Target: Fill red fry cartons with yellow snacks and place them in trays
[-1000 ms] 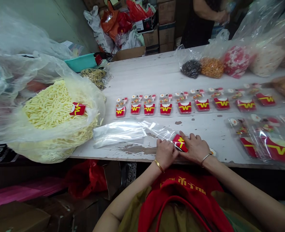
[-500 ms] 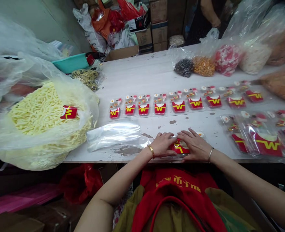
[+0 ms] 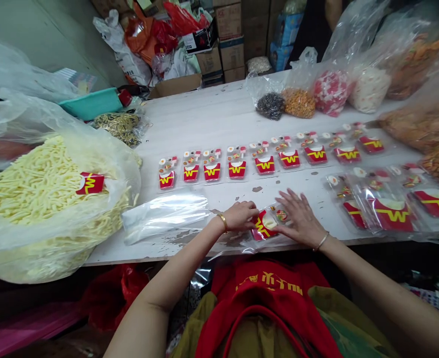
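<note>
Between my hands, near the table's front edge, lies a clear plastic packet (image 3: 261, 229) with a red carton marked with a yellow W and small food-shaped pieces. My left hand (image 3: 240, 216) has its fingers closed together at the packet's left edge. Spread fingers and a thumb of my right hand (image 3: 299, 220) lie over the packet's right end, hiding part of it. Left of my hands is a stack of clear plastic sleeves (image 3: 167, 214). Similar filled packets (image 3: 236, 169) stand in a row behind.
A big plastic bag of pale yellow sticks (image 3: 36, 174), with a red carton on it, fills the left. More filled packets (image 3: 391, 214) overlap at right. Bags of black bits (image 3: 270, 105), orange bits (image 3: 299, 103) and pink-white pieces (image 3: 331, 92) line the back. Another person's arm (image 3: 333, 12) shows behind.
The packet has turned and shows more of its surface. My right hand has opened, its fingers spreading to the right. My left fingers have drawn together. The whole view has shifted slightly.
</note>
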Demonstrator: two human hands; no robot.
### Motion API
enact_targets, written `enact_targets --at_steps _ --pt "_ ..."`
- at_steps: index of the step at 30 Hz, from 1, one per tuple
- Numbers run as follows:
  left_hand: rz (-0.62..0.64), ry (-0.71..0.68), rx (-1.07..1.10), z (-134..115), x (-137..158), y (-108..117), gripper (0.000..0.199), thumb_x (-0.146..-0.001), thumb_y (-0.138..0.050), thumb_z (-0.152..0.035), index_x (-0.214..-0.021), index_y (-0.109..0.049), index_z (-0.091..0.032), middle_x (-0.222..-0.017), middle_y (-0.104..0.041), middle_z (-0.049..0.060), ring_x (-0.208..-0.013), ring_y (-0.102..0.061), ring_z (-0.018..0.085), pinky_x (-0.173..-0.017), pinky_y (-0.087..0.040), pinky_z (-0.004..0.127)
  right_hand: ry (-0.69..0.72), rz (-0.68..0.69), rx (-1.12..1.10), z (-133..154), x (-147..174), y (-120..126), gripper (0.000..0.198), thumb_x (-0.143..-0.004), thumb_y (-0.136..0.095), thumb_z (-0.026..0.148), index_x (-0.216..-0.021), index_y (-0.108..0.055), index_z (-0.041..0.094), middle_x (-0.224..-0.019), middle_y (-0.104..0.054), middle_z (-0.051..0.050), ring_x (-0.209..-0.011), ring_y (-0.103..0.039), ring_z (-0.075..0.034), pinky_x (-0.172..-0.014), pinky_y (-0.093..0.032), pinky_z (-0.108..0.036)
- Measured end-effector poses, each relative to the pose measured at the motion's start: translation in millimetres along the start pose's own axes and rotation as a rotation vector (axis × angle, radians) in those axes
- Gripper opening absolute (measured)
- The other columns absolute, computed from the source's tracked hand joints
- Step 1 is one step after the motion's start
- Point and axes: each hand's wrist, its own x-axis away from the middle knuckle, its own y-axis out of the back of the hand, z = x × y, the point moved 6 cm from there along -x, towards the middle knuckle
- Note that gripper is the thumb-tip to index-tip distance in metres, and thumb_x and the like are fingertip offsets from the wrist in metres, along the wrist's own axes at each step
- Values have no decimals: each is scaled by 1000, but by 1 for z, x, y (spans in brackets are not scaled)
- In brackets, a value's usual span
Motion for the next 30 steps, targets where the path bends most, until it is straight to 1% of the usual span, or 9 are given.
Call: enact_targets --at_steps 3,6,10,15,20,23,26,28,30 --pt "-54 -67 135 4 3 -4 14 -85 -56 -33 -92 -62 -22 -121 -52 8 -110 -50 24 -93 -39 37 -376 -245 -149 -39 33 4 69 -83 -50 61 -134 -43 14 -128 -52 -17 -125 -41 -31 -103 -33 -51" --pt "-168 -103 288 4 2 -3 16 -88 -51 -35 -93 -60 -22 -133 -44 8 -122 -42 24 -101 -36 40 -569 -285 -366 -60 57 -9 55 -85 -46 61 -118 -58 18 -110 -61 -12 -108 -51 -27 -96 -41 -46" --pt "-319 -131 429 -5 -15 5 16 -89 -50 -35 -88 -56 -20 -135 -43 9 -125 -40 23 -104 -34 40 -540 -247 -574 -52 51 -15 47 -91 -38 57 -111 -63 23 -107 -62 -8 -107 -52 -25 -97 -39 -45" --pt "-458 -173 497 -16 -41 18 17 -89 -51 -34 -82 -52 -19 -129 -50 11 -118 -47 22 -101 -34 40 -407 -101 -714 -22 27 -13 44 -93 -35 53 -106 -65 24 -103 -63 -7 -104 -53 -24 -95 -39 -45" --pt "-433 -95 709 -11 -57 19 20 -91 -45 -37 -84 -48 -19 -86 -67 5 -84 -61 16 -80 -44 31 -424 -133 -756 -16 18 -15 32 -84 -55 52 -87 -65 22 -91 -65 -5 -92 -57 -23 -88 -43 -42" --pt "-448 24 787 -5 -68 17 20 -91 -45 -38 -85 -45 -19 -66 -63 -1 -64 -60 12 -67 -43 25 -471 -238 -660 -26 11 -8 33 -85 -51 52 -75 -59 22 -75 -63 -2 -78 -57 -21 -86 -43 -43" --pt "-527 96 864 -1 -88 19 20 -91 -44 -38 -86 -43 -19 -56 -57 -5 -54 -57 10 -61 -41 23 -410 -284 -434 -43 -4 10 30 -87 -50 47 -71 -54 22 -69 -61 0 -70 -55 -19 -97 -35 -51" --pt "-581 99 899 2 -104 23 21 -92 -42 -39 -88 -44 -19 -61 -59 -3 -57 -58 11 -61 -42 24 -350 -288 -239 -59 -16 26 27 -88 -49 43 -72 -55 22 -70 -62 0 -72 -56 -20 -102 -28 -55" --pt "-656 63 811 8 -113 34 22 -91 -46 -40 -96 -47 -18 -83 -66 4 -76 -62 14 -72 -46 27 -307 -300 -68 -74 -25 41 24 -89 -47 40 -79 -59 22 -78 -65 -4 -81 -58 -24 -103 -28 -56"
